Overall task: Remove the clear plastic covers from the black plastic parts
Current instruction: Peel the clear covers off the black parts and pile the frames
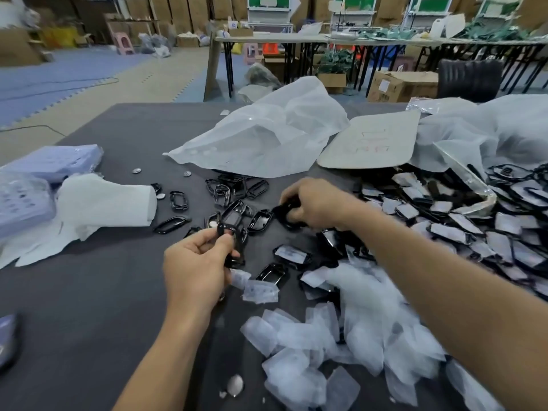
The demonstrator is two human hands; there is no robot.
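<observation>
Left hand (pixel 196 262) pinches a black plastic part (pixel 233 231); right hand (pixel 315 203), beyond it, grips another part (pixel 285 215). I'd peel corner-first, steadily.

Right of the big white bag (pixel 267 137) I see a grey board (pixel 370 143) with blurred red marks; left of it, a white roll (pixel 106 200), then bluish packs (pixel 50 164), maybe trays.

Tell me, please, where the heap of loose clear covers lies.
In the head view the heap of clear covers lies at lower right on the dark table, beneath the right forearm.
</observation>
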